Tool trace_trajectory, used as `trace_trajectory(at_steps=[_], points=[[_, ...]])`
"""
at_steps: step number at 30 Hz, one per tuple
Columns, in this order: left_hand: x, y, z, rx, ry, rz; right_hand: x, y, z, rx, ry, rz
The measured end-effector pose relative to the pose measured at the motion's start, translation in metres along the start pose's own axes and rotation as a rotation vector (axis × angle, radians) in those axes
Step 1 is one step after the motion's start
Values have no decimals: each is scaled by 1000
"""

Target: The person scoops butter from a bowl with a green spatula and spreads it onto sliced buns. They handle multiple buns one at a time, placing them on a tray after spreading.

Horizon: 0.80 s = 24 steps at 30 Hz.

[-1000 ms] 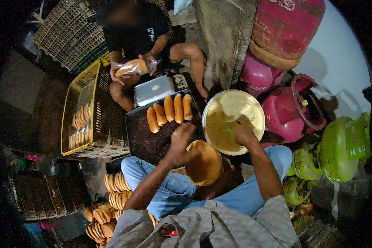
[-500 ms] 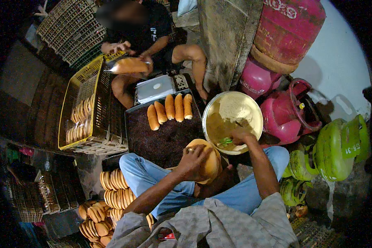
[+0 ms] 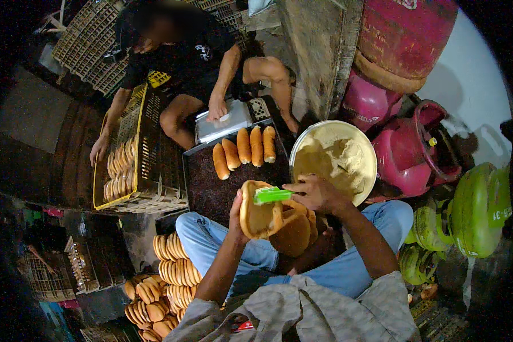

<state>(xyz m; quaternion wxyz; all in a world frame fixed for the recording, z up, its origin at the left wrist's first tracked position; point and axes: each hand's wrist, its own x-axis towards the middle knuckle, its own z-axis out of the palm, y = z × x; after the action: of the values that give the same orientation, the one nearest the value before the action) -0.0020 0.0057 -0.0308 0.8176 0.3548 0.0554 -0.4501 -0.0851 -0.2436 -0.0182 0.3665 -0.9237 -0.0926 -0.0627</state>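
Observation:
My left hand [image 3: 235,215] holds up a flat bun [image 3: 257,222], its pale inner face turned upward. My right hand [image 3: 320,195] grips a bright green spreader [image 3: 272,196], whose blade lies over or against the bun's inner face. More flat buns [image 3: 293,235] are stacked just below, above my crossed legs. Close by on the right stands a round tub [image 3: 373,171] of pale yellow cream [image 3: 347,157]. Ahead, a square tray [image 3: 187,181] holds dark brown sprinkles [image 3: 208,196], with several golden rolls [image 3: 243,146] lined up at its far side.
Across from me a person sits, one hand on a silver box [image 3: 233,118], the other at a yellow-rimmed crate [image 3: 154,154] of packed bread. Piled buns [image 3: 179,271] are at my left. Pink gas cylinders [image 3: 402,157] and green ones [image 3: 476,214] crowd the right, beside a wooden board [image 3: 319,51].
My right hand has lifted the green spreader from the tub to the bun. My left hand has raised the bun, inner face up. The other person's bagged bread has left their hands.

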Motion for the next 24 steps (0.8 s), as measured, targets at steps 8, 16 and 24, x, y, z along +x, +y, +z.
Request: trace_trajectory(at_steps=[8,16,24], points=[[31,26,-56,-326,321,157,-1,-27,0,-601,122,-231],[15,49,-94,219,295,393,-8,6,-32,-300,169,85],[58,14,-127,2182,396,200,-11,29,-20,-186,197,143]])
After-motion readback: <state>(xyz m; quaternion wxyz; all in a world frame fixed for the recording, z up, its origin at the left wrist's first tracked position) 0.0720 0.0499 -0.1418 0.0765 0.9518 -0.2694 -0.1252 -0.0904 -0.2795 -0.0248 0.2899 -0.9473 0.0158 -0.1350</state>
